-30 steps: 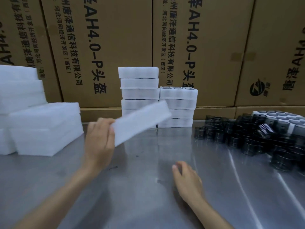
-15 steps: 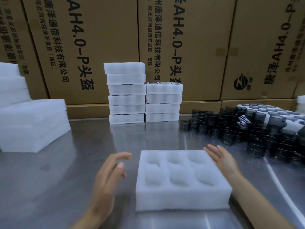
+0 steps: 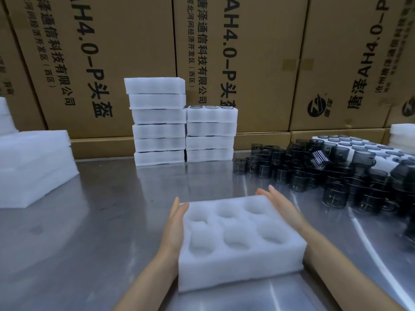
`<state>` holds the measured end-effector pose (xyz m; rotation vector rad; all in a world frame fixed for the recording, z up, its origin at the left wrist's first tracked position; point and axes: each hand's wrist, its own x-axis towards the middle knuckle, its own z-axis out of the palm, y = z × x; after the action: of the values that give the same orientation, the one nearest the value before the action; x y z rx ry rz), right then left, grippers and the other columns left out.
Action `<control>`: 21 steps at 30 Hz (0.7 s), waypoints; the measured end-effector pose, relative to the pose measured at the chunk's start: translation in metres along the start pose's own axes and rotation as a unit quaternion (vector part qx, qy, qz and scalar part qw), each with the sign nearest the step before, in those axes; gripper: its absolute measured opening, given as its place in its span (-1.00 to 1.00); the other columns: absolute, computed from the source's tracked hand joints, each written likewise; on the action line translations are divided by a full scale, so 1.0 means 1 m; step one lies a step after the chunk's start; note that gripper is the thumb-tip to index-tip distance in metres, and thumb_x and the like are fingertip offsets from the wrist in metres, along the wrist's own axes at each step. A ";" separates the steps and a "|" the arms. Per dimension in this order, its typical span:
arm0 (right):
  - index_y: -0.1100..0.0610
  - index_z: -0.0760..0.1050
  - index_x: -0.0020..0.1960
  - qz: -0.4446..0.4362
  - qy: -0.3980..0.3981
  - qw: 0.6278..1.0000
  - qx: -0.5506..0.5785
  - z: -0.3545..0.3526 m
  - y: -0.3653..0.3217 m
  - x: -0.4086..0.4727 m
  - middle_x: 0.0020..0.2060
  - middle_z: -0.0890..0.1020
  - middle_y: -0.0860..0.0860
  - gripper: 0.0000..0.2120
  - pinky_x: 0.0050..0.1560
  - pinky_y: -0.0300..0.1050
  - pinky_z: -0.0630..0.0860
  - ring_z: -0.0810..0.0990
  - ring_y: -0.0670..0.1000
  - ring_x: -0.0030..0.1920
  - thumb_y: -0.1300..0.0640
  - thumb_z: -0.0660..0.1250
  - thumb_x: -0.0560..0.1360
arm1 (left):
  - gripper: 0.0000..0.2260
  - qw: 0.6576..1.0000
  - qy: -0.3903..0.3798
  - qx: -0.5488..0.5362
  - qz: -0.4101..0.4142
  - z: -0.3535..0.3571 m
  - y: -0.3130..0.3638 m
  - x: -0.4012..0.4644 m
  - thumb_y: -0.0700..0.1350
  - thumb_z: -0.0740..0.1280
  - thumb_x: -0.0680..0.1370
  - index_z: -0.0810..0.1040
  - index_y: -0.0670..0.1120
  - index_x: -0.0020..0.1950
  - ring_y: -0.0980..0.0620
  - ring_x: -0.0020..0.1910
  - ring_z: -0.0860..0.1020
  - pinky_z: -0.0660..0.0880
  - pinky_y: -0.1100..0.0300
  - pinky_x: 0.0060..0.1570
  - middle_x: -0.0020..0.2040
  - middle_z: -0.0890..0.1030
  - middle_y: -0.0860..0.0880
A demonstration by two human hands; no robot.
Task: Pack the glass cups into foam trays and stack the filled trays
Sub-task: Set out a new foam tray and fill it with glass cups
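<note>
The steel desk (image 3: pixel 101 221) is looking slick, so the empty foam tray (image 3: pixel 238 239) lying near its front edge could slide. The glass cups (image 3: pixel 314 173), crowding at right, risk toppling. The left hand (image 3: pixel 174 225) and right hand (image 3: pixel 284 205) are pressing straight fingers flat against the tray's sides.

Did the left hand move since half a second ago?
Yes. The left hand has gone right, against the side of the foam tray, which it now touches. Before, a strip of table showed between them.

Both hands (image 3: pixel 174 223) flat, fingers straight
</note>
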<state>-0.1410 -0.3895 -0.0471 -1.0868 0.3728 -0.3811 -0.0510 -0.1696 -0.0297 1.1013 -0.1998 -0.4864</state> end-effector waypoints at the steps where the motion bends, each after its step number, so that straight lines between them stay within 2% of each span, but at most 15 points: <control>1: 0.08 0.40 0.20 -0.002 0.004 1.000 -0.014 0.000 -0.001 0.002 0.09 0.52 0.03 -0.66 0.12 0.02 0.42 0.52 0.09 0.12 -0.13 0.11 0.58 | -0.65 1.000 -0.004 0.005 0.002 -0.001 -0.002 0.000 -0.12 0.23 0.59 0.41 0.05 0.38 0.21 -0.17 0.60 0.47 0.20 -0.18 0.15 0.51 0.21; 3: 0.14 0.40 0.27 -0.024 0.055 0.998 -0.024 -0.002 -0.004 0.008 0.17 0.51 0.09 -0.62 0.18 0.03 0.40 0.49 0.13 0.21 -0.09 0.09 0.61 | -0.56 0.999 -0.005 0.036 0.012 -0.005 -0.005 0.004 -0.11 0.20 0.61 0.24 0.05 0.49 0.36 -0.32 0.56 0.46 0.31 -0.28 0.08 0.50 0.25; 5: 0.17 0.38 0.32 -0.082 0.151 0.984 -0.041 -0.007 -0.010 0.017 0.25 0.48 0.09 -0.65 0.25 0.05 0.37 0.46 0.10 0.27 0.01 0.12 0.62 | -0.55 0.995 -0.001 0.095 0.035 -0.007 -0.007 0.004 -0.11 0.21 0.61 0.24 0.04 0.49 0.40 -0.19 0.54 0.45 0.41 -0.24 0.18 0.46 0.26; 7: 0.14 0.34 0.36 -0.138 0.244 0.952 -0.121 -0.018 -0.018 0.025 0.24 0.47 0.07 -0.67 0.24 0.05 0.38 0.47 0.06 0.19 0.10 0.14 0.62 | -0.54 0.988 0.003 0.145 0.050 -0.009 -0.006 0.005 -0.15 0.22 0.60 0.26 0.03 0.49 0.22 0.13 0.52 0.45 0.29 0.08 0.33 0.42 0.17; 9: 0.15 0.22 0.45 -0.164 0.296 0.909 -0.244 -0.035 -0.024 0.032 0.10 0.51 0.06 -0.58 0.16 0.11 0.44 0.49 0.05 0.02 0.16 0.14 0.61 | -0.53 0.986 0.005 0.158 0.045 -0.011 -0.006 0.008 -0.22 0.22 0.58 0.28 0.00 0.49 0.03 0.29 0.46 0.38 0.10 0.28 0.39 0.42 0.06; 11: 0.13 0.11 0.52 -0.167 0.341 0.861 -0.338 -0.049 -0.029 0.039 -0.02 0.53 0.08 -0.48 0.08 0.18 0.50 0.53 0.10 -0.07 0.20 0.15 0.58 | -0.54 0.986 0.004 0.160 0.048 -0.013 -0.004 0.010 -0.27 0.22 0.57 0.32 -0.03 0.46 -0.01 0.30 0.46 0.37 0.08 0.29 0.36 0.45 0.02; 13: 0.09 0.07 0.53 -0.154 0.374 0.819 -0.408 -0.059 -0.033 0.045 0.03 0.55 0.14 -0.43 0.04 0.16 0.52 0.55 0.18 -0.02 0.21 0.15 0.56 | -0.55 0.984 -0.004 0.170 0.053 -0.014 -0.003 0.012 -0.27 0.23 0.56 0.35 -0.04 0.44 0.00 0.29 0.46 0.38 0.09 0.28 0.34 0.46 0.03; 17: 0.09 0.16 0.50 -0.118 0.405 0.745 -0.517 -0.069 -0.036 0.056 0.24 0.46 0.20 -0.49 0.08 0.07 0.42 0.48 0.24 0.16 0.17 0.16 0.57 | -0.58 0.980 -0.021 0.185 0.064 -0.014 -0.004 0.016 -0.28 0.23 0.56 0.39 -0.05 0.41 0.00 0.26 0.47 0.39 0.13 0.22 0.31 0.48 0.01; 21: 0.15 0.36 0.29 -0.118 0.440 0.705 -0.544 -0.067 -0.032 0.058 0.22 0.40 0.21 -0.70 -0.02 0.05 0.39 0.48 0.29 0.11 0.13 0.22 0.58 | -0.58 0.980 -0.023 0.188 0.064 -0.014 -0.005 0.017 -0.30 0.23 0.56 0.39 -0.08 0.42 -0.01 0.25 0.49 0.40 0.13 0.21 0.31 0.50 0.01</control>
<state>-0.1257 -0.4824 -0.0520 -2.0907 1.4572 -0.9850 -0.0318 -0.1684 -0.0414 1.4356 -0.4138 -0.3659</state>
